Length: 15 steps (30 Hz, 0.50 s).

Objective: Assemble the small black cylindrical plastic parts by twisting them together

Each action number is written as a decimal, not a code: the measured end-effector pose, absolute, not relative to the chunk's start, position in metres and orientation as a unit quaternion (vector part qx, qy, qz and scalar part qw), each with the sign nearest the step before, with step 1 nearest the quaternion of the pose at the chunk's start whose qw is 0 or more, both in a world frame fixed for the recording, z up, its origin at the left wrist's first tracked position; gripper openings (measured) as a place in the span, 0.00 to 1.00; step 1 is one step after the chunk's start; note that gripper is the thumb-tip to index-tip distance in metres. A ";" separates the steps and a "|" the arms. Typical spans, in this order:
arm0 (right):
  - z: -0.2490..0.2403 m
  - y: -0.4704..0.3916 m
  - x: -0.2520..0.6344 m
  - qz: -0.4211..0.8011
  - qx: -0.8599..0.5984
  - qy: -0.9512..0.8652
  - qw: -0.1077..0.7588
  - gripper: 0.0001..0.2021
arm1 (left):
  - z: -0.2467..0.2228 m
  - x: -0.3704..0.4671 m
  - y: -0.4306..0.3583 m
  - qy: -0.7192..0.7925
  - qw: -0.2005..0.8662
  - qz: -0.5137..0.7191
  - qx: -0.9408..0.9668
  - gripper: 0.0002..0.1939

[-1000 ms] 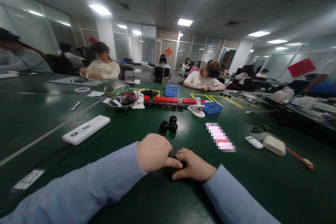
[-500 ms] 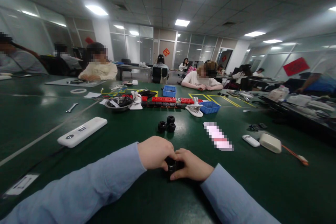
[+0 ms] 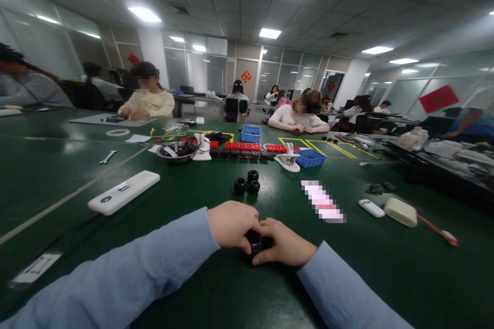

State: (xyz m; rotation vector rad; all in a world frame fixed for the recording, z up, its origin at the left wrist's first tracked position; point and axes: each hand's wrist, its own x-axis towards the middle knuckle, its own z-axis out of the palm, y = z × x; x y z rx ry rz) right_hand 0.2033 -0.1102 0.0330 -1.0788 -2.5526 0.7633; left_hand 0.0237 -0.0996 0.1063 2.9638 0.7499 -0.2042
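1. Between the fingers of my left hand (image 3: 232, 225) and right hand (image 3: 288, 243), low over the green tabletop (image 3: 216, 288), sits a small black wheel (image 3: 255, 243), partly covered by them.
2. My left fingers are bent and mostly closed, thumb and fingertips against the near and left part of the wheel.
3. My right fingers curve in from the other side, thumb below and fingertips above, parted just enough to take the wheel between them; their exact contact is hidden.
4. Just beyond my fingertips, three loose black tyres (image 3: 252, 186) stand in a close cluster.
5. Farther out past them runs a row of red blocks (image 3: 243, 146), with a white clamp (image 3: 287, 159) and a blue bin (image 3: 310, 158) at its right end.
6. Well off to the left of my fingers lies a long white device (image 3: 125, 193), with an open-ended wrench (image 3: 108, 157) beyond it.
7. Right of my fingers are a pixelated pink rectangle (image 3: 323, 202), a small white case (image 3: 371, 208) and a cream case (image 3: 401, 212) with an orange cord.
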 end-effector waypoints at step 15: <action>0.030 -0.109 0.203 0.249 -0.381 -0.880 0.134 0.20 | 0.109 0.031 -0.108 0.318 0.029 -0.079 0.944 0.18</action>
